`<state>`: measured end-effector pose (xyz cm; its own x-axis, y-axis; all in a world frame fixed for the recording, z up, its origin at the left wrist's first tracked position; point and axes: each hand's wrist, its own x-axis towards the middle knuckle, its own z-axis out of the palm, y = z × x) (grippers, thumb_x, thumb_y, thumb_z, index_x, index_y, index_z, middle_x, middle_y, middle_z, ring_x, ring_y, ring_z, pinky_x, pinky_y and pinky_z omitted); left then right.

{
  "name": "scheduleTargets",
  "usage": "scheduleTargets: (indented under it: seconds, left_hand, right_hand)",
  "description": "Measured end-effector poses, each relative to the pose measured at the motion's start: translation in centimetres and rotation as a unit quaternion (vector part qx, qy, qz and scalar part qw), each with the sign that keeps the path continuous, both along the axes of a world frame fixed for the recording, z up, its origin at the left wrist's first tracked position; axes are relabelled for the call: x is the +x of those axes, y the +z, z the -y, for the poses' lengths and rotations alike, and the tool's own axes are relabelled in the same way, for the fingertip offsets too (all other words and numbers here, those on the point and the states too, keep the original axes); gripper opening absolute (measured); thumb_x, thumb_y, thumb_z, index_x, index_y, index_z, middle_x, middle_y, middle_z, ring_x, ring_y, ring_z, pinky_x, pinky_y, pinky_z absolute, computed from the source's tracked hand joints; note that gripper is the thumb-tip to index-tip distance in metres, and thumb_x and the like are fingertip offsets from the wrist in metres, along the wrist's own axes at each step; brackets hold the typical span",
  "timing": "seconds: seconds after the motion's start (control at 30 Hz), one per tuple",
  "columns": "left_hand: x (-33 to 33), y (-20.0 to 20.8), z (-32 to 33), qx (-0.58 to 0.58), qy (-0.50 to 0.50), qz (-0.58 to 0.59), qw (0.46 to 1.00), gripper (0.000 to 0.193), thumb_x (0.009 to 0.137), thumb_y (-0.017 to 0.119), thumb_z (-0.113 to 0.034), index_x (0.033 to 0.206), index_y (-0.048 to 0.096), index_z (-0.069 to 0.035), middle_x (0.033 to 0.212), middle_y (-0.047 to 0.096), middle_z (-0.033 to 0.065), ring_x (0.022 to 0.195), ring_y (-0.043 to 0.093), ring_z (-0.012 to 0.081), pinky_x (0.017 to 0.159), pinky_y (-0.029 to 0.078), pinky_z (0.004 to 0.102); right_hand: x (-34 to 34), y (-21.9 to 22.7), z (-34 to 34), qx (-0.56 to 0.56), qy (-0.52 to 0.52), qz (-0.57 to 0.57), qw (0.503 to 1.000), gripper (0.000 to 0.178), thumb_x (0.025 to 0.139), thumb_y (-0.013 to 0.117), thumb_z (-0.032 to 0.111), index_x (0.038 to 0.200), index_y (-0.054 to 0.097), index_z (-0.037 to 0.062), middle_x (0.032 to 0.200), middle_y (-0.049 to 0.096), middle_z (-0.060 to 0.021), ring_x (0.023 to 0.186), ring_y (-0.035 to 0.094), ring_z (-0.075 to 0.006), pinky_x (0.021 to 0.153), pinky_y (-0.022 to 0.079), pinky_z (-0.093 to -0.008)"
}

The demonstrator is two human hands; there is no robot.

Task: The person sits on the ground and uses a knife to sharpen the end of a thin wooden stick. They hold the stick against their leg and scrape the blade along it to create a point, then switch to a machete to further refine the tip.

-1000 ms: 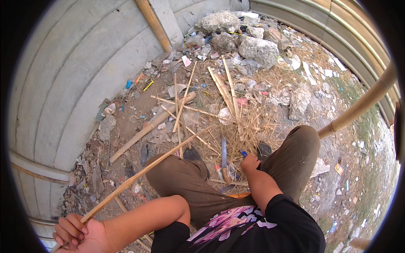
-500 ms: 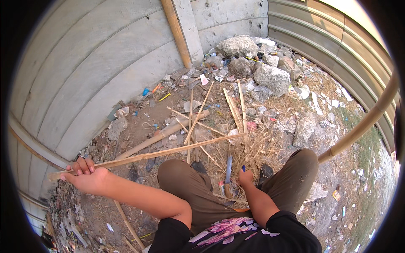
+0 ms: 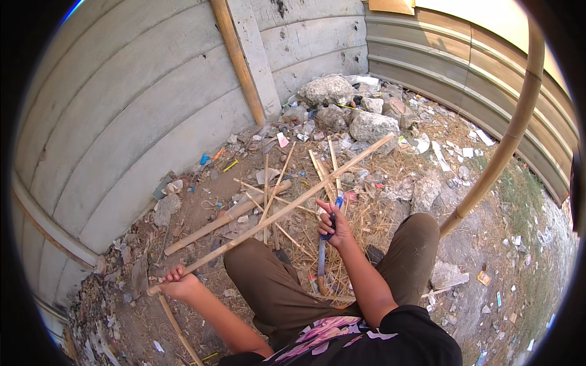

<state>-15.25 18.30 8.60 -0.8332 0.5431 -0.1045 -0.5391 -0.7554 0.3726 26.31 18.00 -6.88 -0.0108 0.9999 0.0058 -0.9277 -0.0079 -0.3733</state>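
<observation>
My left hand (image 3: 177,283) is closed round the near left end of a long bamboo strip (image 3: 268,221), which slants up and away to the right. My right hand (image 3: 337,227) grips a slim blue tool with a dark handle (image 3: 339,200); its exact kind is unclear. The index finger of that hand is stretched toward the strip, and whether it touches cannot be told. Below, between my legs, a machete-like knife (image 3: 321,259) with a wooden handle lies on dry straw. Several thinner bamboo strips (image 3: 265,201) lie crossed beyond my knees.
A cut bamboo pole (image 3: 210,230) lies front left. A thick bamboo pole (image 3: 488,174) slants up at the right by my knee. Rocks (image 3: 372,127) and litter are heaped before the concrete wall (image 3: 152,91) and metal fence (image 3: 427,61). Another strip (image 3: 178,326) lies lower left.
My left hand has moved right and nearer, and the strip's far end now points higher. My right hand has risen from beside the knife toward the strip, bringing the blue tool.
</observation>
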Motion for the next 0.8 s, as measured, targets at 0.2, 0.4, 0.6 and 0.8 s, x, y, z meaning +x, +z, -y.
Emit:
scheduleTargets:
  seconds: [0.2, 0.4, 0.6, 0.8]
  left_hand:
    - [2.8, -4.2, 5.8, -0.025, -0.043, 0.055, 0.997, 0.044, 0.109, 0.028, -0.039, 0.077, 0.041, -0.012, 0.066, 0.04, 0.0035, 0.06, 0.042, 0.0173, 0.063, 0.045, 0.0326]
    - [4.8, -6.3, 10.8, -0.064, -0.068, -0.055, 0.994, 0.045, 0.108, 0.029, -0.045, 0.082, 0.041, -0.01, 0.076, 0.051, 0.0077, 0.084, 0.062, 0.0289, 0.101, 0.052, 0.0511]
    - [8.6, -6.7, 16.6, -0.147, -0.203, -0.112, 0.961, 0.052, 0.106, 0.035, -0.049, 0.107, 0.053, 0.0, 0.102, 0.065, 0.018, 0.116, 0.062, 0.0349, 0.105, 0.051, 0.0543]
    - [6.8, 0.1, 21.4, -0.34, -0.524, -0.395, 0.673, 0.063, 0.106, 0.034, -0.051, 0.122, 0.056, 0.005, 0.121, 0.065, 0.026, 0.105, 0.07, 0.0322, 0.083, 0.057, 0.0394]
  right_hand:
    - [-1.1, 10.3, 1.3, 0.025, -0.092, 0.185, 0.978, 0.057, 0.093, 0.07, 0.041, 0.133, 0.054, 0.0021, 0.063, 0.05, 0.0034, 0.043, 0.037, -0.0048, 0.043, 0.036, -0.0245]
    - [-2.2, 11.7, 2.0, -0.053, -0.143, 0.298, 0.942, 0.034, 0.092, 0.073, 0.03, 0.112, 0.064, 0.0032, 0.062, 0.048, 0.0032, 0.045, 0.039, -0.006, 0.044, 0.036, -0.0242]
    - [-1.2, 12.9, 2.2, -0.041, -0.176, 0.281, 0.942, 0.024, 0.094, 0.07, 0.026, 0.104, 0.066, 0.0035, 0.061, 0.046, 0.0041, 0.045, 0.038, -0.0062, 0.045, 0.033, -0.0241]
    - [1.5, 17.1, 0.9, 0.033, -0.179, 0.328, 0.927, 0.027, 0.097, 0.065, 0.029, 0.105, 0.068, 0.0034, 0.06, 0.044, 0.0053, 0.044, 0.033, -0.0057, 0.045, 0.031, -0.0242]
